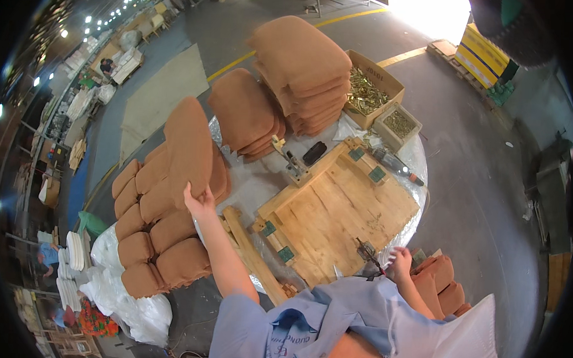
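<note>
The blue shirt (243, 329) is nearest, at 6 o'clock; beyond it a wooden board (342, 219) lies on the bench (251, 184); with the board as dial centre, the left hand (199, 201), at 9, grasps a brown pad (190, 144) by its lower end, the pad tilted up toward 10; the right hand (398, 264), at 4, has bent fingers near the board's edge, and I cannot tell whether it grips anything; 2 stacks (300, 72) of pads stand around 11; a box (358, 116) of metal pieces stands near 12, a smaller box (389, 137) at 1.
</note>
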Motion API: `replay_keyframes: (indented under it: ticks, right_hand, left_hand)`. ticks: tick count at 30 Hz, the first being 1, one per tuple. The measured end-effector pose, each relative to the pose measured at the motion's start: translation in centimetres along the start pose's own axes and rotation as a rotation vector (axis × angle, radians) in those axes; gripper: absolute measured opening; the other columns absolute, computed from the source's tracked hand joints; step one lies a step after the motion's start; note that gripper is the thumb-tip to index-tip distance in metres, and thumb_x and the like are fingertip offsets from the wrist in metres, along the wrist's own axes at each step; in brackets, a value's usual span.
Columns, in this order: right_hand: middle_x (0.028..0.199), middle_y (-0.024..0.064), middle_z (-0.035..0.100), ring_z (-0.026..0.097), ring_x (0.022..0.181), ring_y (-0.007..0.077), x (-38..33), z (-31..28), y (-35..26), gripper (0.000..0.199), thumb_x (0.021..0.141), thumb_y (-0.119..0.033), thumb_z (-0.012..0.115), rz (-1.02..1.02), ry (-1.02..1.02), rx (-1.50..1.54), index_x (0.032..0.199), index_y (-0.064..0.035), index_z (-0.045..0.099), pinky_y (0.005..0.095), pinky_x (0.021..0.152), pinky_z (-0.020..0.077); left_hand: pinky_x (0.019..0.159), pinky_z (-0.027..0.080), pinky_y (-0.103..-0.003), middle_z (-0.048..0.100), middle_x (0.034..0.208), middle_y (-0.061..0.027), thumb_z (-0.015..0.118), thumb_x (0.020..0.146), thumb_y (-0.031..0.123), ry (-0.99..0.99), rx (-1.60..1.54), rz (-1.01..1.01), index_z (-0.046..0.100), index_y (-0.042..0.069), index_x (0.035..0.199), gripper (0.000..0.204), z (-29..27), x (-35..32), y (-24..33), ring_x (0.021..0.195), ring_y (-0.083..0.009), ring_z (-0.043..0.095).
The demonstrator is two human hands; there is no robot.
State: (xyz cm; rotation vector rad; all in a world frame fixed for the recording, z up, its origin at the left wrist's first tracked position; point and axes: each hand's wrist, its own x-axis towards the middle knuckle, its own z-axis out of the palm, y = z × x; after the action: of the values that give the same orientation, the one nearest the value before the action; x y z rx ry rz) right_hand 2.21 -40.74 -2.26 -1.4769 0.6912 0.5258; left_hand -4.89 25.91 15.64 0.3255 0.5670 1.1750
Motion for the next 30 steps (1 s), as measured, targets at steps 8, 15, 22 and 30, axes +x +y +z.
replay_keyframes:
  ticks: [8,15,22,30]
  right_hand:
    - [0.122,0.0049,0.070,0.066,0.110,0.0162,-2.1,12.8,-16.1,0.035,0.110,-0.037,0.061,-0.519,-0.457,0.175,0.136,-0.0125,0.061,0.0370,0.089,0.0558]
    - [0.137,0.0076,0.063,0.062,0.122,0.0207,-13.7,19.3,-22.4,0.052,0.110,-0.049,0.058,-0.496,-1.024,0.768,0.145,-0.0100,0.057,0.0393,0.097,0.0539]
    - [0.145,0.0079,0.059,0.057,0.130,0.0225,-12.1,9.0,-14.3,0.062,0.108,-0.056,0.056,-0.515,-0.824,0.736,0.151,-0.0106,0.052,0.0413,0.104,0.0509]
    - [0.154,0.0082,0.053,0.052,0.139,0.0246,-7.2,2.0,-8.7,0.074,0.107,-0.064,0.054,-0.498,-0.540,0.412,0.158,-0.0114,0.046,0.0437,0.112,0.0475]
  left_hand:
    - [0.115,0.050,-0.056,0.055,0.155,-0.0164,0.072,0.095,0.042,-0.185,0.167,-0.145,0.045,0.004,0.159,0.080,-4.9,-24.4,8.7,0.141,-0.0364,0.056]
    - [0.112,0.054,-0.050,0.060,0.152,-0.0169,0.071,0.095,0.031,-0.184,0.476,-0.679,0.047,0.006,0.160,0.073,-15.6,-40.4,2.5,0.135,-0.0344,0.063]
    - [0.113,0.054,-0.047,0.040,0.171,-0.0141,0.057,0.111,0.030,-0.190,0.482,-0.689,0.030,0.015,0.171,0.067,-9.7,-40.8,0.8,0.147,-0.0315,0.054]
    - [0.106,0.057,-0.041,0.061,0.148,-0.0123,0.048,0.115,0.050,-0.370,0.636,-0.910,0.055,0.009,0.148,0.053,-9.7,-36.8,-1.7,0.134,-0.0255,0.062]
